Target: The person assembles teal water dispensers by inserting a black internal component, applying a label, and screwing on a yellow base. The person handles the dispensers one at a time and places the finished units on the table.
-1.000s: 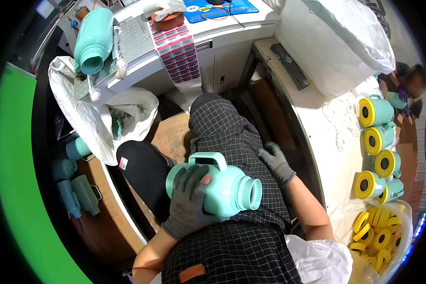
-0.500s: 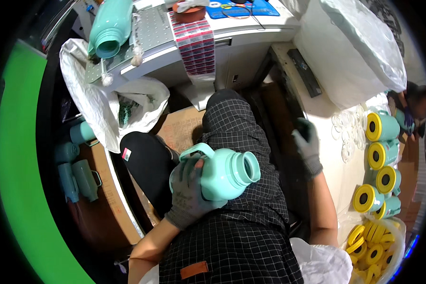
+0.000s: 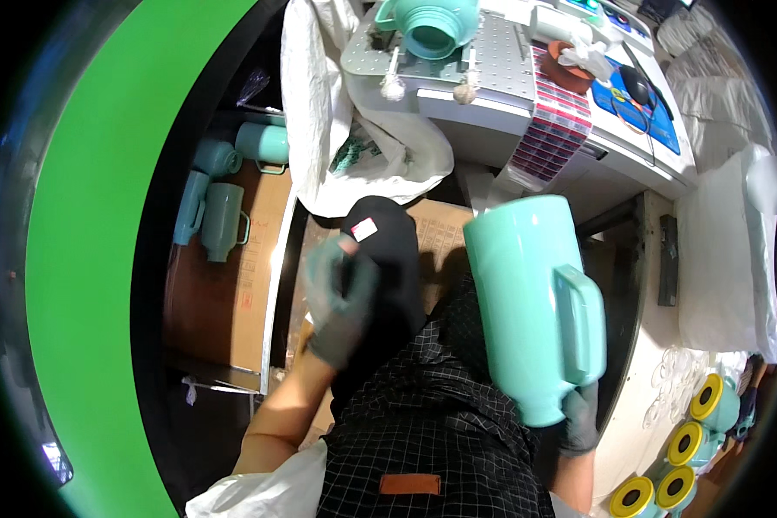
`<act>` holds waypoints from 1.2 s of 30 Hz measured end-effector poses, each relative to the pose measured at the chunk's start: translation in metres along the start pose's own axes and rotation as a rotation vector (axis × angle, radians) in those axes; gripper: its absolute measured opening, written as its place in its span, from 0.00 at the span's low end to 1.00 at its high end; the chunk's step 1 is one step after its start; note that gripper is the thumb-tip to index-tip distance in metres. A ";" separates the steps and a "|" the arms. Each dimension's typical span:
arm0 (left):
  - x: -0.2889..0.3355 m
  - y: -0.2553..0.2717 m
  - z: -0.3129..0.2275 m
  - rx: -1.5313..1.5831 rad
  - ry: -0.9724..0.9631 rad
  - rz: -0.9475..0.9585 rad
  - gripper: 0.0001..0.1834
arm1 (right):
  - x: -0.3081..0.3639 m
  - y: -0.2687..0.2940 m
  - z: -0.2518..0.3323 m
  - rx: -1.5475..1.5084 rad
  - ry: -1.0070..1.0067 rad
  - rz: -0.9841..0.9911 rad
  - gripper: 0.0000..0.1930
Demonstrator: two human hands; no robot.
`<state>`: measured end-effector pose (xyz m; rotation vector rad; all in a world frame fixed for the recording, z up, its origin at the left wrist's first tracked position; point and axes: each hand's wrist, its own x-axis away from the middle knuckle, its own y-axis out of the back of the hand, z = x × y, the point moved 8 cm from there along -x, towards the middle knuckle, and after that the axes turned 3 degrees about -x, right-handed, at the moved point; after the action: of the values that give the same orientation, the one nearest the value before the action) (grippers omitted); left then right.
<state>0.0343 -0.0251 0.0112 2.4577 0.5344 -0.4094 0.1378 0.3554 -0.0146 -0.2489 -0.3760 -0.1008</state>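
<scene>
A mint-green jug (image 3: 527,293) with a side handle is tipped neck-down over the right side of my lap, its wide base toward the bench. My right hand (image 3: 582,421), in a grey glove, grips it by the neck end, just below the handle; the jug hides part of the fingers. My left hand (image 3: 341,293), gloved too and blurred by motion, is empty over my left knee, with thumb and fingers apart. A small red-and-white sticker (image 3: 364,229) is on that knee.
Another mint-green jug (image 3: 432,30) lies on the perforated metal plate (image 3: 501,60). A strip of printed labels (image 3: 554,129) hangs off the bench front. Beside it slumps a white sack (image 3: 315,129). Several jugs stand in a cardboard box (image 3: 259,285) at left; yellow-ended jugs (image 3: 685,443) are at lower right.
The jug has passed from my left hand to my right and turned base-up, neck toward me. My left hand has let go. My view has swung left, so the bench appears farther right.
</scene>
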 end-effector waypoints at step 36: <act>-0.002 -0.053 0.031 0.531 0.577 0.445 0.10 | -0.033 -0.095 -0.083 0.096 0.123 0.370 0.69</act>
<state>0.0032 -0.0052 -0.0377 3.1072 0.0760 0.4079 0.1233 0.2436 -0.0808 -0.2123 -0.2073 0.2647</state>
